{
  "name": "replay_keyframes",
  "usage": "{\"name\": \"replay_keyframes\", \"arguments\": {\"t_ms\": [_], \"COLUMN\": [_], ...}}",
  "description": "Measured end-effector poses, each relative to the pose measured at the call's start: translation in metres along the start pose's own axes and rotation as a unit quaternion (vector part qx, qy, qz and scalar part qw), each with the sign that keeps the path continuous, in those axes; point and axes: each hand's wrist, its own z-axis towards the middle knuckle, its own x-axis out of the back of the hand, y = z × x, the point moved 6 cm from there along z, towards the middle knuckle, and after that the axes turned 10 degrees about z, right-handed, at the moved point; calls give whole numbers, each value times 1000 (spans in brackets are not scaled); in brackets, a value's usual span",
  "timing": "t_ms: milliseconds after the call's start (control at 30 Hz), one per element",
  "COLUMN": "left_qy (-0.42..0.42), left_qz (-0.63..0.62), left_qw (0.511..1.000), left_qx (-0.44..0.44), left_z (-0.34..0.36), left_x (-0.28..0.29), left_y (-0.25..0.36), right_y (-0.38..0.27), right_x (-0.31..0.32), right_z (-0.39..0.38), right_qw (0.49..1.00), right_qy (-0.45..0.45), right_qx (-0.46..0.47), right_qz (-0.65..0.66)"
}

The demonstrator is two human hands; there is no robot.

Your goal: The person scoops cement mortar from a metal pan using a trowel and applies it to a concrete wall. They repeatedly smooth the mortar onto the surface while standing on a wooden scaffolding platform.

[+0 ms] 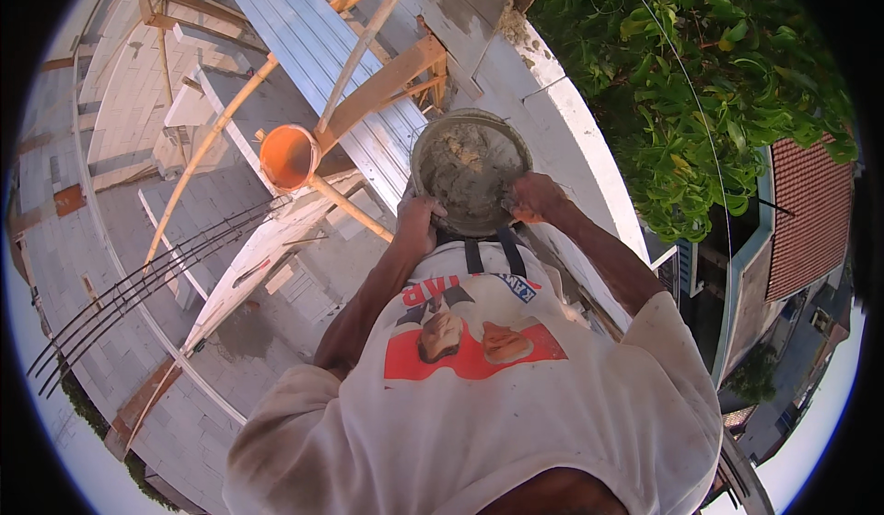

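Observation:
Before my body I hold a round dark bucket [471,115] with both hands. Wet grey mortar [460,170] fills it, with a lighter brownish patch in the middle. My left hand [421,219] is closed on its lower left side, thumb toward the wall. On the right, my right hand [536,198] grips the rim, fingers curled over the edge. Much of the bucket's outer wall is hidden from above. To its left, an orange bucket [288,157] sits by the wooden poles, its mouth turned up toward me.
Ribbed metal sheeting [304,36] runs behind the buckets, crossed by a wooden beam [382,90]. Several thin steel rods [152,285] stick out at left, above a lower block-built area. A pale wall edge [589,138] curves along the right, beside leafy branches [681,82] and a tiled roof [806,216].

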Motion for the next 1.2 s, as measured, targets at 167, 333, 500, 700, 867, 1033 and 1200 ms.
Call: {"name": "replay_keyframes", "arguments": {"t_ms": [167,333,500,700,867,1033,1200], "left_qy": [-16,-8,-7,-14,6,-9,12], "left_qz": [-86,-40,-73,-83,-98,-94,-88], "left_qw": [996,999,997,996,995,996,995], "left_qx": [22,28,3,-8,-6,-5,39], "left_z": [-3,-1,-9,-21,-20,-13,6], "left_x": [-9,-11,-5,-12,-1,2,11], "left_y": [5,7,9,20,15,11,-9], "right_y": [11,16,-6,5,-11,-5,-4], "right_x": [-13,-26,-6,-37,-22,-8,3], "right_z": [7,23,4,12,-13,-25,-41], "right_qw": [994,995,978,955,945,939,917], "right_qy": [66,67,62,97,143,84,122], "right_qx": [46,16,15,-8,21,-68,-17], "right_qz": [80,73,197,281,292,327,380]}}
